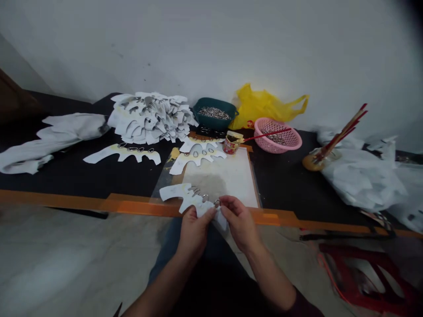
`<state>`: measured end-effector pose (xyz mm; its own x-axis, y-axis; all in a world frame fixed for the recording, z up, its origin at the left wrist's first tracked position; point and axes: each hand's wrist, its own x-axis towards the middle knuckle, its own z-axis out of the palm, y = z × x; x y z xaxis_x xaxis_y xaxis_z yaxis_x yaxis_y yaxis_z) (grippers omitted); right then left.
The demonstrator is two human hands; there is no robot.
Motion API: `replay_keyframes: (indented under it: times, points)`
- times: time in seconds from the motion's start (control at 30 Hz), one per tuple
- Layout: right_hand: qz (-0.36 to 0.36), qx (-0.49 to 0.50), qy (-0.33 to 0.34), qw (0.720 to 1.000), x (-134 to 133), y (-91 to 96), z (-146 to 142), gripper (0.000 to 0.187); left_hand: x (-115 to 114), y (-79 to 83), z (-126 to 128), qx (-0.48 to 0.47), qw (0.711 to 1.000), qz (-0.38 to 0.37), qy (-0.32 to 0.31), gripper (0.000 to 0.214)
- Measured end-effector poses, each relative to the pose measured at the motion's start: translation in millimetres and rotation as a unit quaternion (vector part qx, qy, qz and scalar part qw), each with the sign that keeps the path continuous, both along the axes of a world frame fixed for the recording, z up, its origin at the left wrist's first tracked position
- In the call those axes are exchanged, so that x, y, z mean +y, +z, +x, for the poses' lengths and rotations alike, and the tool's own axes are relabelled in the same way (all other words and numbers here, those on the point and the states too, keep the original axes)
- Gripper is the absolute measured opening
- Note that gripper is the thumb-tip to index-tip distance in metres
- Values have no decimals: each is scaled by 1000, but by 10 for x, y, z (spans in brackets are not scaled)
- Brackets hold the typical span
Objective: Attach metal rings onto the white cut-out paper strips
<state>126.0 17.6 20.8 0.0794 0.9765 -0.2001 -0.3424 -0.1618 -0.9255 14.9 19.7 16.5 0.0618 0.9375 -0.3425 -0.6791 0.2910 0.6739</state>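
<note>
The person's left hand (194, 229) pinches a white strip (175, 192), thumb on top, probably to steady its edge while the right hand (242, 223) works; the right fingers appear closed on a metal ring (217, 203) at the strip's right end. The strip lies between both hands, over the table's near edge, likely so the fingers can reach its underside. It is scalloped and pale, faintly yellowed, with more rings along its upper edge. Just beyond the fingers is a white board (239, 176); farther, 2 similar strips (198, 160) and a small can (230, 145) with a brush (264, 135), seemingly within easy reach. Farthest ahead of the fingers are a pink basket (261, 128) and a green basket (206, 122), both holding metal pieces.
</note>
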Motion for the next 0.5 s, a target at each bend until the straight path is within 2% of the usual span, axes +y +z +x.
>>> replay_keyframes:
  times: [0.1,0.23,0.37,0.5]
  points:
    - [-20,44,-30,998,33,-16,-7,28,1,-7,7,-23,999,0,-22,26]
    - [-81,132,-25,988,59,-10,-16,34,24,-4,-11,-47,997,-26,-52,26]
    - [-54,90,-45,993,62,-36,-13,30,25,-7,-26,-48,996,-46,-56,27]
    - [2,-20,-73,997,36,-113,15,25,0,-10,-18,-37,996,-23,-82,28]
